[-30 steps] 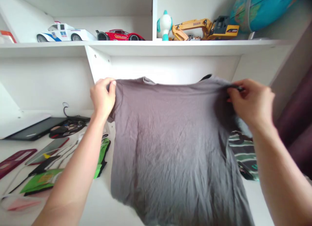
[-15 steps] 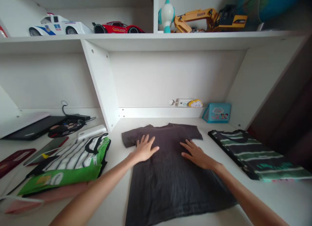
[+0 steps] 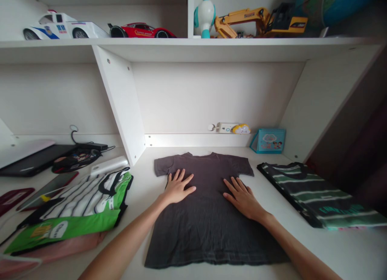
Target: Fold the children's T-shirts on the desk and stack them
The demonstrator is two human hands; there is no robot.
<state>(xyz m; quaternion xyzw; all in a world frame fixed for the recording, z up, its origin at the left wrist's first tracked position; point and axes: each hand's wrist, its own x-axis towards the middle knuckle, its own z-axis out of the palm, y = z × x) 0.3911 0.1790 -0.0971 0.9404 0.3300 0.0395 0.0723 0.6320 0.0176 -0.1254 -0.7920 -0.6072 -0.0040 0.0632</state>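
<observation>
A dark grey T-shirt (image 3: pixel 205 227) lies spread flat on the white desk (image 3: pixel 341 247), collar toward the back wall. My left hand (image 3: pixel 177 188) rests palm down on its upper left part, fingers stretched out. My right hand (image 3: pixel 243 196) lies flat on the upper right part, fingers apart as well. Neither hand holds anything.
A folded green-striped dark garment (image 3: pixel 317 195) lies to the right. A folded green and striped garment (image 3: pixel 75 207) lies to the left, beside phones and a laptop (image 3: pixel 30 161). A blue box (image 3: pixel 267 141) stands at the back. Toy cars (image 3: pixel 139 30) and an excavator (image 3: pixel 260 20) sit on the shelf above.
One second ago both hands held the grey T-shirt up by its shoulders. It now lies flat on the desk with both palms on it, which have slid slightly toward me.
</observation>
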